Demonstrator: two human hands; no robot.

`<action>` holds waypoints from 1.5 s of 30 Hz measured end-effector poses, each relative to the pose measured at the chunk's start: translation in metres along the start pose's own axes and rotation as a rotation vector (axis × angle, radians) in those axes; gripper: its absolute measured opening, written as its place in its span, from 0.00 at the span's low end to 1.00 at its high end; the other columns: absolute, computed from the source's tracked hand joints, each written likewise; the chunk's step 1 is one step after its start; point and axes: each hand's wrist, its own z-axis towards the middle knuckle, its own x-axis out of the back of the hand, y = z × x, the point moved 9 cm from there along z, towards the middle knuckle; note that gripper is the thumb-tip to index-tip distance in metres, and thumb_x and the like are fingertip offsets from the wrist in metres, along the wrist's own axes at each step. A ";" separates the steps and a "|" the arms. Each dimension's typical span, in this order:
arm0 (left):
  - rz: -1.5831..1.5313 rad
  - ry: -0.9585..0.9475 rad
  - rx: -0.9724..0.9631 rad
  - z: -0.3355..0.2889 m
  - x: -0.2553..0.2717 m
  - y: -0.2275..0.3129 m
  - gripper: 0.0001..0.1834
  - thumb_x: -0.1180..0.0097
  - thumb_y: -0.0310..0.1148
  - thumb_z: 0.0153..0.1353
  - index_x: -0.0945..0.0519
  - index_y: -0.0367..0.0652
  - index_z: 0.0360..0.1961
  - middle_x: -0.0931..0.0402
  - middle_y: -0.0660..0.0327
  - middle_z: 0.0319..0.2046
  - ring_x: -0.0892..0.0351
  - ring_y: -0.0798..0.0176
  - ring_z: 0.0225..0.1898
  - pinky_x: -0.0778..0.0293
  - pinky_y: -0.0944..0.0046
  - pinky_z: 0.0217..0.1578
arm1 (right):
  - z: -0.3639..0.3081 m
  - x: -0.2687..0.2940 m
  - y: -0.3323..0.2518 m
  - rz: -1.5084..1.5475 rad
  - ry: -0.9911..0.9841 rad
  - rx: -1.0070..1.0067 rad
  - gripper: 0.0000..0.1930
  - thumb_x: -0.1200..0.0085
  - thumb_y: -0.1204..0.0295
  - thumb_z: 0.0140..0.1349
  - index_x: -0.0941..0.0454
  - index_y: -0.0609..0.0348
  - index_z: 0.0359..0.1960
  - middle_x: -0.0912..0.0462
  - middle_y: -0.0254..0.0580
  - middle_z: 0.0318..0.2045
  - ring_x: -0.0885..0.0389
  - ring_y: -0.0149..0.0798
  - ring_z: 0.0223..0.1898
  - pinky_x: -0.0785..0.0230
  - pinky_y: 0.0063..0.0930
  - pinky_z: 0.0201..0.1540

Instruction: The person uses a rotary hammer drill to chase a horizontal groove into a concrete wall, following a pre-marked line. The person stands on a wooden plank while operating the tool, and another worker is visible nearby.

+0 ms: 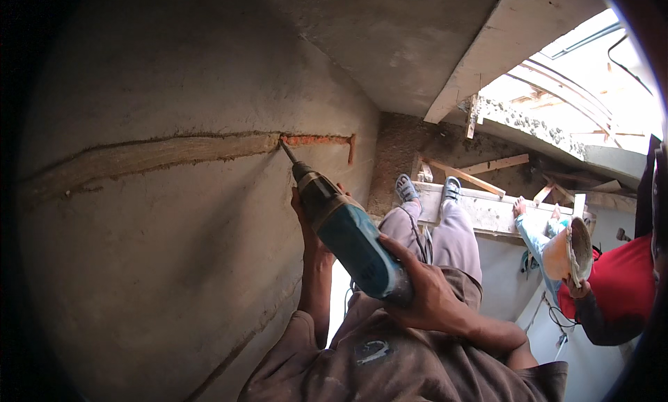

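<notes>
A blue-green hammer drill point(358, 245) slants up to the left in front of me, held in both hands. My left hand point(310, 229) is closed around its dark front end near the chuck, partly hidden behind the tool. At the rear, my right hand point(430, 288) is wrapped round the drill's back end. The metal bit point(288, 152) meets the grey plastered wall point(167, 221) at a long groove point(167, 153). Just right of the bit tip, the groove's orange-red brick stretch point(316, 140) lies exposed and turns downward at its end.
My sandalled feet stand on a pale plank point(480, 208). Loose wooden strips point(490, 165) lie beyond it. At the right, a person in red point(619, 284) holds a plaster-crusted bucket point(559, 254). A concrete beam point(480, 50) crosses overhead beside a bright opening.
</notes>
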 end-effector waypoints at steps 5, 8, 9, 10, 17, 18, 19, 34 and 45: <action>-0.210 -0.199 0.068 -0.005 -0.031 0.005 0.33 0.45 0.65 0.60 0.22 0.49 0.53 0.22 0.53 0.50 0.22 0.54 0.52 0.24 0.51 0.53 | 0.011 -0.010 -0.029 -0.106 -0.041 0.104 0.51 0.35 0.67 0.51 0.54 0.57 0.75 0.18 0.65 0.39 0.16 0.62 0.40 0.26 0.48 0.42; -0.365 -0.384 0.155 -0.013 -0.031 0.009 0.34 0.39 0.60 0.59 0.25 0.47 0.57 0.26 0.53 0.54 0.25 0.55 0.55 0.26 0.52 0.57 | 0.017 -0.028 -0.039 -0.167 -0.129 0.098 0.51 0.35 0.63 0.53 0.54 0.60 0.75 0.19 0.63 0.33 0.16 0.61 0.33 0.27 0.49 0.35; -0.405 -0.370 0.149 -0.017 -0.024 0.010 0.34 0.38 0.58 0.59 0.26 0.46 0.57 0.26 0.53 0.55 0.25 0.55 0.56 0.27 0.53 0.58 | 0.019 -0.035 -0.043 -0.192 -0.147 0.120 0.50 0.36 0.62 0.54 0.55 0.62 0.74 0.20 0.63 0.29 0.17 0.61 0.28 0.28 0.51 0.31; -0.446 -0.360 0.158 -0.016 -0.018 0.008 0.34 0.37 0.57 0.58 0.27 0.46 0.58 0.27 0.53 0.55 0.25 0.55 0.56 0.27 0.53 0.58 | 0.021 -0.039 -0.046 -0.214 -0.143 0.098 0.50 0.37 0.63 0.54 0.55 0.62 0.74 0.21 0.63 0.29 0.18 0.61 0.27 0.28 0.51 0.31; -0.708 -0.220 0.075 -0.005 0.003 0.021 0.38 0.32 0.49 0.57 0.33 0.42 0.62 0.30 0.53 0.58 0.27 0.55 0.58 0.30 0.56 0.61 | 0.037 -0.035 -0.072 -0.274 -0.141 0.109 0.47 0.40 0.67 0.53 0.53 0.64 0.73 0.21 0.63 0.26 0.18 0.63 0.27 0.28 0.52 0.31; -0.755 -0.192 0.064 0.000 0.004 0.022 0.39 0.31 0.48 0.57 0.34 0.41 0.62 0.31 0.53 0.58 0.28 0.55 0.58 0.31 0.56 0.61 | 0.041 -0.032 -0.071 -0.272 -0.128 0.117 0.47 0.40 0.68 0.53 0.53 0.65 0.72 0.21 0.62 0.25 0.18 0.62 0.26 0.28 0.52 0.30; -0.799 -0.163 0.051 0.004 0.003 0.023 0.39 0.31 0.47 0.56 0.35 0.41 0.63 0.31 0.53 0.59 0.28 0.55 0.58 0.31 0.57 0.62 | 0.046 -0.028 -0.070 -0.271 -0.114 0.125 0.46 0.40 0.68 0.53 0.52 0.65 0.72 0.21 0.61 0.24 0.18 0.62 0.26 0.28 0.52 0.30; 0.175 -0.014 -0.093 0.037 0.020 -0.040 0.33 0.66 0.66 0.70 0.19 0.51 0.43 0.15 0.61 0.36 0.14 0.63 0.35 0.16 0.58 0.39 | -0.013 0.030 0.026 -0.042 0.137 0.001 0.47 0.41 0.75 0.46 0.48 0.51 0.72 0.18 0.67 0.33 0.18 0.68 0.39 0.28 0.50 0.46; 0.288 -0.030 -0.229 0.042 -0.012 -0.017 0.30 0.59 0.64 0.69 0.19 0.50 0.46 0.15 0.63 0.38 0.14 0.64 0.39 0.16 0.58 0.42 | 0.012 0.048 0.019 0.013 0.118 -0.040 0.45 0.39 0.76 0.45 0.43 0.52 0.69 0.21 0.65 0.49 0.21 0.65 0.52 0.33 0.47 0.58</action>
